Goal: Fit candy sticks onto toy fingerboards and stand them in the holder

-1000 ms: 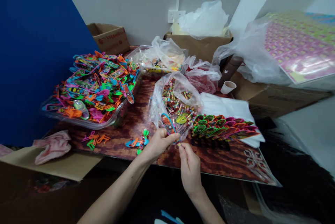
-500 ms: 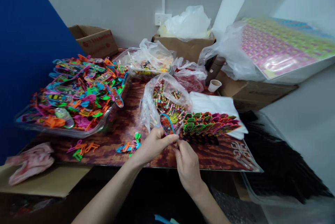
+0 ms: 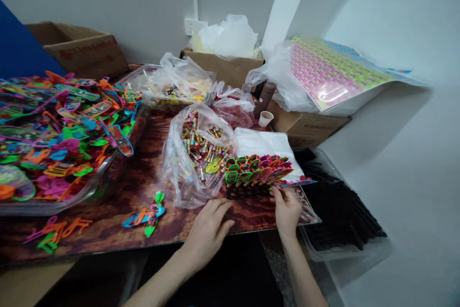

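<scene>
At the right end of a black rack [image 3: 247, 191], my right hand [image 3: 288, 211] pinches a mini skateboard toy [image 3: 300, 183] with a blue edge, which tilts to the right. Rows of similar skateboard toys [image 3: 255, 173] in green, orange and pink stand upright in the rack. My left hand [image 3: 208, 230] is empty, fingers apart, near the table's front edge just left of the rack. Beyond it lies a clear plastic bag [image 3: 176, 168] full of small colourful printed tubes [image 3: 204, 146]. A few loose toy pieces [image 3: 149, 216] lie to the left.
A clear tub [image 3: 97, 189] heaped with colourful skateboard pieces fills the left. White sheets [image 3: 266, 144], a paper cup [image 3: 266, 119] and a brown bottle [image 3: 265, 98] are behind the rack. On the right, a tub holds black parts [image 3: 338, 211], below a carton [image 3: 309, 127] with printed sheets.
My right hand has carried the skateboard toy from in front of the bag rightward to the rack's end. My left hand has let go and lowered. The view has turned right.
</scene>
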